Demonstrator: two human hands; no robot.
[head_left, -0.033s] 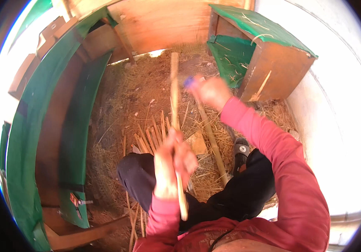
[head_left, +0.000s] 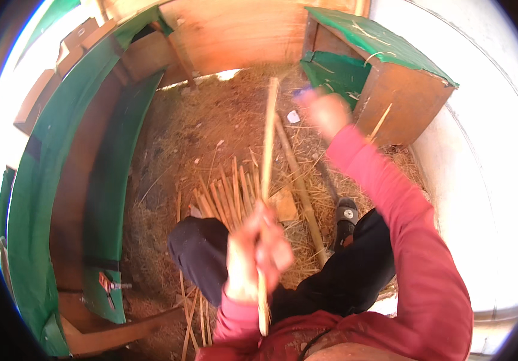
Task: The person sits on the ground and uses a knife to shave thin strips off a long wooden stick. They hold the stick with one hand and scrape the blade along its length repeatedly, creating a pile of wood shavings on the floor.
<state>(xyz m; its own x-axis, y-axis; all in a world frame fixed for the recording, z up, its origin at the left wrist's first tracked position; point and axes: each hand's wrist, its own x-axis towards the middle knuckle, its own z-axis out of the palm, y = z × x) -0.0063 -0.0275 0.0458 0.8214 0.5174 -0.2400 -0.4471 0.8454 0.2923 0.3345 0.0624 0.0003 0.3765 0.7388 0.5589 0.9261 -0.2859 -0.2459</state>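
Note:
My left hand (head_left: 256, 249) is closed around a pale split bamboo strip (head_left: 269, 138), held upright in front of my lap. The strip's upper end stands free above the ground, and its lower end reaches down to my sleeve. Blurred by motion, my right hand (head_left: 328, 111) is raised to the right of the strip's top, apart from it. Its fingers look closed on something with a blue part (head_left: 303, 93); the rest of that thing is too smeared to make out. Between my knees and beyond lie several cut bamboo strips (head_left: 226, 195), fanned out on the ground.
A longer bamboo pole (head_left: 298, 174) lies on the straw by my sandalled foot (head_left: 347, 216). A green-topped wooden box (head_left: 406, 90) stands at the far right, beside a white wall (head_left: 481, 156). Along the left runs a green-covered bench (head_left: 36, 222) with a small tool (head_left: 111, 283) on it.
My right hand has moved up and to the right, away from the strip. The strip's top has tilted slightly to the right, and my left hand has shifted a little lower and rightward.

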